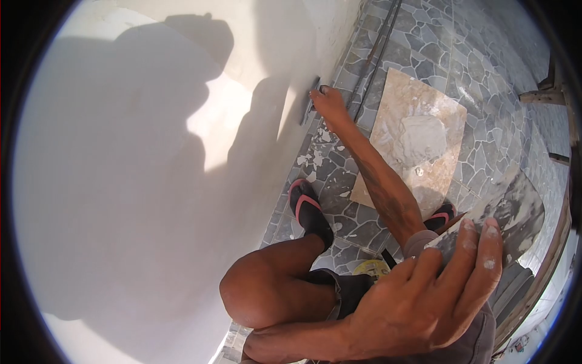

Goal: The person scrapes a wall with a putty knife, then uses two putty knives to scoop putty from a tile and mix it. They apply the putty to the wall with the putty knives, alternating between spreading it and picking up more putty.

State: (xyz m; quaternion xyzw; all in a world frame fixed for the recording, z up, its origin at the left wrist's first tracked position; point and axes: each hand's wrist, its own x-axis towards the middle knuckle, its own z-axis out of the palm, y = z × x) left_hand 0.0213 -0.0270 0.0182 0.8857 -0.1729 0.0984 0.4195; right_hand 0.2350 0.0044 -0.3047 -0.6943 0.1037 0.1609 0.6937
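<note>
My right hand (330,106) reaches out to the foot of the white wall (139,200). It is closed on a flat scraper (309,100), whose dark, narrow edge lies against or very near the wall. Close to the camera, my left hand (430,297) has its fingers bent over a flat metal plate (515,209) smeared with putty. White putty marks its fingertips, and the thumb is hidden. Between the arms and the stone floor lies a tan board (388,121) bearing a mound of white putty (424,139).
Flakes of putty (315,159) are scattered on the stone-patterned floor (479,109) by the wall. Long thin dark rods (379,54) lie beyond the board. A sandalled foot (306,203) stands beside the wall. Wooden pieces (542,97) are at the right edge.
</note>
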